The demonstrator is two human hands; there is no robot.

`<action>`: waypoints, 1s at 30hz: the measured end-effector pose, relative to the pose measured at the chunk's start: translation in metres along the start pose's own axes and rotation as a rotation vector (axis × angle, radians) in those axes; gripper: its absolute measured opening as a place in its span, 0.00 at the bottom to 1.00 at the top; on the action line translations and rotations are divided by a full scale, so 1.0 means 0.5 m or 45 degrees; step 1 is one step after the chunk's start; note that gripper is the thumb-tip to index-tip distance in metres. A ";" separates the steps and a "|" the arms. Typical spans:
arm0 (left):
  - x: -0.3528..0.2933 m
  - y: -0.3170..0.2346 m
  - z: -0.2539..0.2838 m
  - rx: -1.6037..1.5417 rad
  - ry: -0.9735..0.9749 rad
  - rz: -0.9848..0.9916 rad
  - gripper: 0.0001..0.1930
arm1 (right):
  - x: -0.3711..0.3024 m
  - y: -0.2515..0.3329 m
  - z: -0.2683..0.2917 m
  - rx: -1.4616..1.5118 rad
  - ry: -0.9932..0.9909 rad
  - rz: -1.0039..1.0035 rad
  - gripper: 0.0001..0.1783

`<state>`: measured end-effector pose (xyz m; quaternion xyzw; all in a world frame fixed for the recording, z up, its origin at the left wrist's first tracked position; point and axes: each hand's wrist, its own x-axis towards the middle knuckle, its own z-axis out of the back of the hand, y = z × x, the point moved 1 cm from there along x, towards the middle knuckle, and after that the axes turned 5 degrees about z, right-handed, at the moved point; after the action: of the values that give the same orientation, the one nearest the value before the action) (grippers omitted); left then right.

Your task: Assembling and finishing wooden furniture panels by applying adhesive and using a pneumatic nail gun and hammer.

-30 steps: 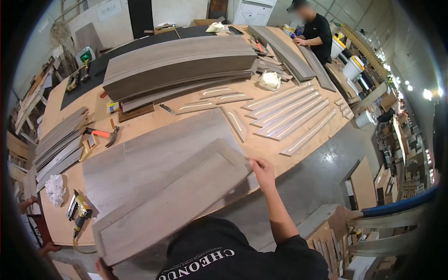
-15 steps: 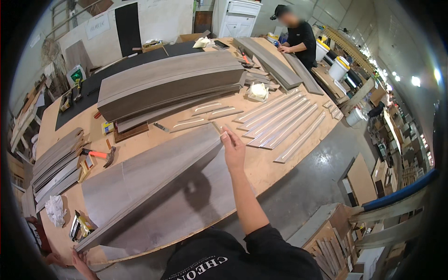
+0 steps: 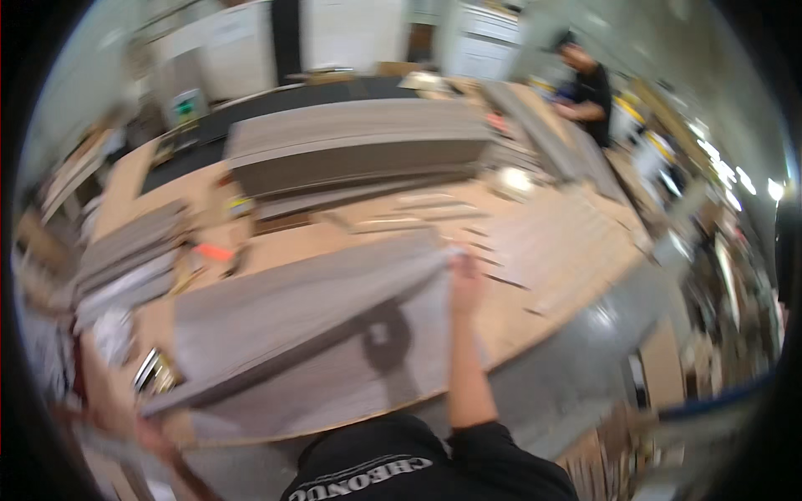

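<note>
A long grey wood-look plank (image 3: 309, 292) with a folded-down front edge lies across the near side of the table. My right hand (image 3: 466, 275) grips its right end, fingers closed around the corner. At the plank's near left end is my left hand (image 3: 156, 436), smeared by motion, so its fingers cannot be made out. In front of the plank lies a flat grey sheet (image 3: 334, 392), partly under it, with a shadow across it. A clear-and-yellow small tool or package (image 3: 155, 373), too blurred to name, rests beside the plank's left end.
A tall stack of grey planks (image 3: 359, 150) stands mid-table. Grey strips (image 3: 134, 250), an orange-handled hammer (image 3: 219, 252) and crumpled white paper (image 3: 114, 334) lie left. Thin strips (image 3: 551, 242) spread right. A co-worker (image 3: 585, 92) stands at the far right beside long boards (image 3: 530, 129).
The whole view has swung and blurred, so the table and its things appear farther right. Both hands remain at the plank's two ends.
</note>
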<state>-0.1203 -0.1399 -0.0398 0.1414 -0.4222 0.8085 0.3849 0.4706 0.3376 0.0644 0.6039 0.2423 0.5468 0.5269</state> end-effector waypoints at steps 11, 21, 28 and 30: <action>0.042 -0.373 -0.008 -0.931 -0.394 0.920 0.19 | 0.014 -0.020 -0.005 0.407 0.014 -0.136 0.20; 0.048 -0.408 -0.022 -0.702 -0.352 0.837 0.18 | 0.035 -0.007 -0.006 0.445 -0.010 -0.207 0.22; 0.069 -0.378 -0.047 -1.052 -0.439 0.941 0.13 | 0.058 -0.058 -0.012 0.547 0.037 -0.182 0.21; 0.076 -0.371 -0.062 -1.129 -0.444 0.912 0.14 | 0.068 -0.088 -0.018 0.616 0.105 -0.201 0.21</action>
<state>-0.0051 -0.0318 0.0687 -0.0533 -0.7979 0.5993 0.0355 0.4845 0.3848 0.0370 0.6689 0.4337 0.4542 0.3978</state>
